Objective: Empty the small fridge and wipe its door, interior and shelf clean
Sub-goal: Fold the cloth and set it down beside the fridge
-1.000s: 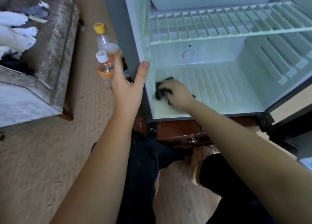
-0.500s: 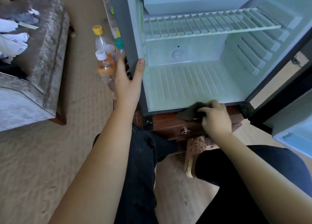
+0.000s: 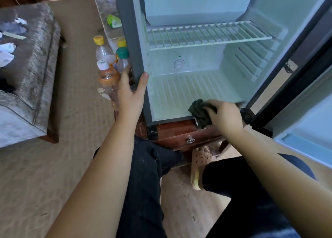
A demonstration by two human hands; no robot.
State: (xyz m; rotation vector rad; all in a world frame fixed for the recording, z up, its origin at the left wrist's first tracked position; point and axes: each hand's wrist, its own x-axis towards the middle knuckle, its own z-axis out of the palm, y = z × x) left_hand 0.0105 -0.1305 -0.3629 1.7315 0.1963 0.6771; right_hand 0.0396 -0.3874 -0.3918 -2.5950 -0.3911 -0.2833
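The small dark-grey fridge stood open on a low reddish wooden table with nothing inside it, its white wire shelf bare in its slots. The right hand held a bunched dark-green cloth, fingers curled round it. The cloth was pressed on the front lip of the pale ribbed interior floor, towards that lip's right end and hanging partly over the table edge. The left hand gripped the fridge's left frame, thumb on the inner edge and the other fingers round the outside, seemingly to steady the fridge.

The lip's long axis ran left to right, and most of it lay to the left of the cloth. The ribs ran front to back, away from the fingers. The right hand was the nearer one to the floor, shelf and open white-lined door on its right, so the wiping likely fell to it. A cluster of capped plastic drink bottles stood on the carpet beside the fridge.
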